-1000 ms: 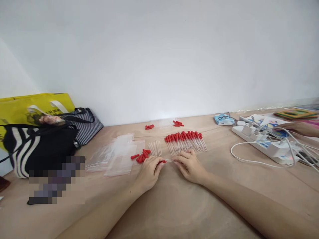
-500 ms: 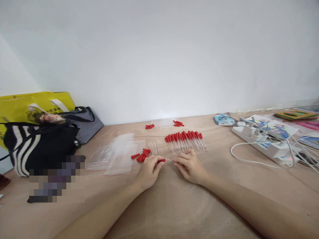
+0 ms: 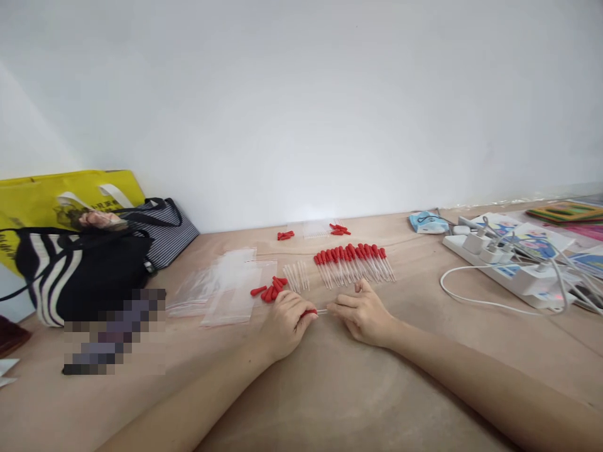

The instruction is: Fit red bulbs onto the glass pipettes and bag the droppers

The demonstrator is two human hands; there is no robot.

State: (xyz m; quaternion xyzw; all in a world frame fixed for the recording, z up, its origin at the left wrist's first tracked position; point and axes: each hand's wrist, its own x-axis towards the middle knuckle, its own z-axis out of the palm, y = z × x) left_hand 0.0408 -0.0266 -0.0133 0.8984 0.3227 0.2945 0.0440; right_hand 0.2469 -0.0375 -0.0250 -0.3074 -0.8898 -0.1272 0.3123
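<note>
Left hand point(image 3: 285, 321) curled, pinching red bulb point(image 3: 309, 312); right hand point(image 3: 365, 312) pinching clear tube point(image 3: 323, 311), forearms on table.

We see clear plastic tubes point(image 3: 296, 276) beside matt red rubbery caps point(image 3: 269, 291), glossy bags point(image 3: 225, 287) left of them.

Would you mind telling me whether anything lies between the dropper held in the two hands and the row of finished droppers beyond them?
Nothing visible does. The left hand pinches the red bulb and the right hand the clear tube of the dropper; only bare table lies before the row of finished droppers.
</note>
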